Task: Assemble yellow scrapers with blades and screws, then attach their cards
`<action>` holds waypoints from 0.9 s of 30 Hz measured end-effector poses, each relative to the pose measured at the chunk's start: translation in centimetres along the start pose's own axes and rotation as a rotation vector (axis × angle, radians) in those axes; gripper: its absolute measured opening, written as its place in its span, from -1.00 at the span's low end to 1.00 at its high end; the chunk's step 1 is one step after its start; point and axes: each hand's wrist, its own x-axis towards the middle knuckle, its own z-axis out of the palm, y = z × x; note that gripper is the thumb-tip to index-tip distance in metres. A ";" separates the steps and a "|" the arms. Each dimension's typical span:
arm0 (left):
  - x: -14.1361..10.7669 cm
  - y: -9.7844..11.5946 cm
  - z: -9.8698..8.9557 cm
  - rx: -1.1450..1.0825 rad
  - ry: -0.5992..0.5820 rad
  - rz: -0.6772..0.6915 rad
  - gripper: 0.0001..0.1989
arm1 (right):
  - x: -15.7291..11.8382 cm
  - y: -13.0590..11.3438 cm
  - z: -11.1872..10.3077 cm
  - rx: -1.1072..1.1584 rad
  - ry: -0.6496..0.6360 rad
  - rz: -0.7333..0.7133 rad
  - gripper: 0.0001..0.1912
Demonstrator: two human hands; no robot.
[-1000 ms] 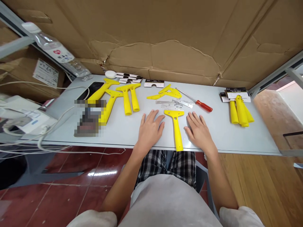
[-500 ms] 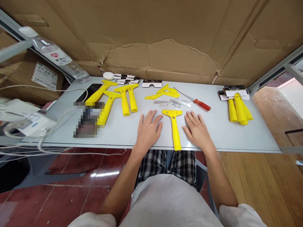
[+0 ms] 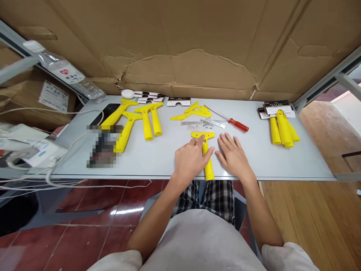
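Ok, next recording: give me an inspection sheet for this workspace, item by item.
Surface: pale grey table, with a pixelated patch at its near left.
Things at the hands: yellow plastic scraper lying on the table.
Hands: left hand over the scraper's handle, forefinger at its head; right hand flat on the table beside it.
Clutter: loose yellow handles, steel strips, red-handled screwdriver, bundled yellow handles, phone.
Cables: white cables running along the left, below the table edge.
Surroundings: cardboard sheet, water bottle, red tile floor, wood floor.
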 end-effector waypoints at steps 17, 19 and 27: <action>-0.4 -0.5 -1.6 0.096 -0.113 -0.063 -0.45 | 0.0 -0.1 -0.4 0.022 -0.011 -0.006 -0.35; -0.3 -0.4 -1.4 0.114 -0.092 -0.054 -0.42 | 0.1 -0.1 -0.4 0.025 -0.016 -0.002 -0.35; 1.0 0.6 -0.1 0.169 -0.070 -0.015 -0.36 | 0.0 -0.2 -0.5 0.008 -0.018 -0.007 -0.34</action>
